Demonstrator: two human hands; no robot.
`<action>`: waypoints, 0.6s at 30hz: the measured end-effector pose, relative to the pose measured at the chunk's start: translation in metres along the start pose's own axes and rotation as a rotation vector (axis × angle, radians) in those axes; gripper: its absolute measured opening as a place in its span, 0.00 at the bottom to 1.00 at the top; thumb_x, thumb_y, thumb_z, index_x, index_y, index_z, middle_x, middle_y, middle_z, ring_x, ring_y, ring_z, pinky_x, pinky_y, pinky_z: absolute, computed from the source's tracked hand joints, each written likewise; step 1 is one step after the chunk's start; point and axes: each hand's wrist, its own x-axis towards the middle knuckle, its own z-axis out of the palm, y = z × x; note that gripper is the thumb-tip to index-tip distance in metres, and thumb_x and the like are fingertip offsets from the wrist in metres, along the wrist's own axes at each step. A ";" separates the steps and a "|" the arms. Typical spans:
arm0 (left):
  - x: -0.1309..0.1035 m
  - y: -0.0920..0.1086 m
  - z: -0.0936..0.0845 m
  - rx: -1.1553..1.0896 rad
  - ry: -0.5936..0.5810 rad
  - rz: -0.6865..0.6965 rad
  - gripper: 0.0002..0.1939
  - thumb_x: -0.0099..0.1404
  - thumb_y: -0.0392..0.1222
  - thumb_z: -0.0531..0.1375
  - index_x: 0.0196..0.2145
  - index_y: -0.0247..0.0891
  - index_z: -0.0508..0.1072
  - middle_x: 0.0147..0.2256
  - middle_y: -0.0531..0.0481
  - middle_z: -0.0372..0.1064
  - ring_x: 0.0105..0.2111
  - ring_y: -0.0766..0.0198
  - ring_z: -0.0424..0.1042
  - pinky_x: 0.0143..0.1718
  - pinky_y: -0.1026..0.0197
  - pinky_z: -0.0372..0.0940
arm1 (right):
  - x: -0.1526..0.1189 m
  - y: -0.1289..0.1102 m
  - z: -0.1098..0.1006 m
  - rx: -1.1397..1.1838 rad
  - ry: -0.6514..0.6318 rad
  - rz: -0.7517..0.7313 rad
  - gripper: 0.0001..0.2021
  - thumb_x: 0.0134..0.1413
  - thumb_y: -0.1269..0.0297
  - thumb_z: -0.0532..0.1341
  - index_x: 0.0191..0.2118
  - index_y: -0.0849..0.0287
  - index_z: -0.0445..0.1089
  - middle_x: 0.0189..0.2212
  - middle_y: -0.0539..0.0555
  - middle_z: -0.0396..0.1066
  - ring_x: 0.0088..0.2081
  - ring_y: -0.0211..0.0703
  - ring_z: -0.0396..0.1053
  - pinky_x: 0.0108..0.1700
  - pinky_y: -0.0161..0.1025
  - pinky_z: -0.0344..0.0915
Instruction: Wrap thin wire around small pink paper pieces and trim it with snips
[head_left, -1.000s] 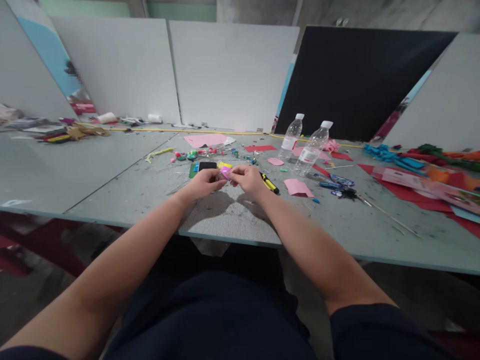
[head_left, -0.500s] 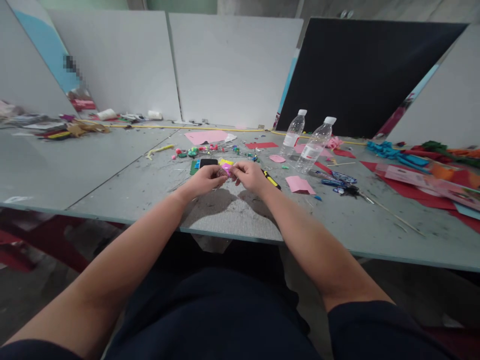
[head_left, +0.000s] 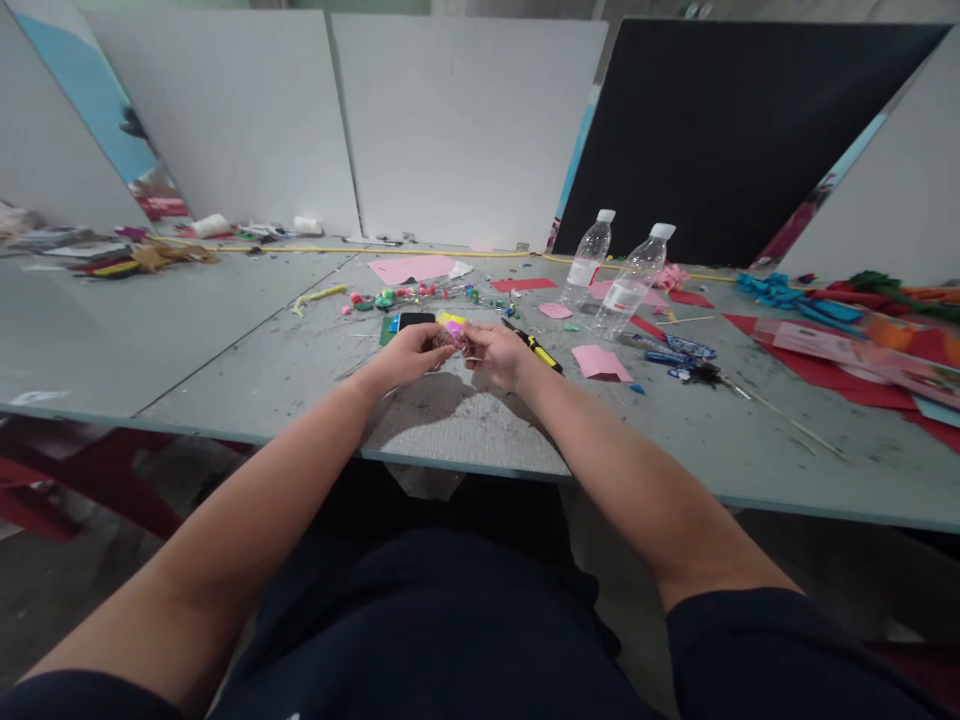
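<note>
Close together above the grey table, my left hand and my right hand both pinch a small wire piece with a purple part. Its fine wire loops show between the fingertips, though their exact shape is too small to tell. Just behind my left hand lies a black phone-like object on something green. Something yellow shows behind the purple part. A black and yellow tool lies right beside my right hand.
Two clear plastic bottles stand right of centre. Beads and pompoms lie behind the hands. Pink paper, scissors and red sheets are at the right. The table's front edge is near my body.
My right fingers have shifted slightly and spread along the wire piece, and more of the black and yellow tool shows. The view has tilted a little.
</note>
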 end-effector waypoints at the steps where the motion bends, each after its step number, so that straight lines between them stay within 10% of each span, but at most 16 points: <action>1: 0.000 0.000 0.000 0.011 0.006 -0.006 0.11 0.64 0.48 0.66 0.32 0.38 0.72 0.24 0.54 0.64 0.24 0.68 0.61 0.27 0.63 0.55 | -0.001 -0.001 0.000 -0.014 0.009 -0.005 0.12 0.54 0.57 0.71 0.29 0.56 0.70 0.24 0.47 0.68 0.27 0.36 0.63 0.31 0.34 0.61; 18: 0.000 0.012 0.001 0.334 0.096 0.189 0.05 0.63 0.35 0.63 0.30 0.39 0.71 0.27 0.52 0.65 0.29 0.64 0.64 0.36 0.61 0.59 | -0.002 -0.001 -0.007 -0.192 -0.058 -0.016 0.15 0.57 0.52 0.69 0.30 0.55 0.67 0.30 0.52 0.71 0.31 0.42 0.66 0.35 0.42 0.67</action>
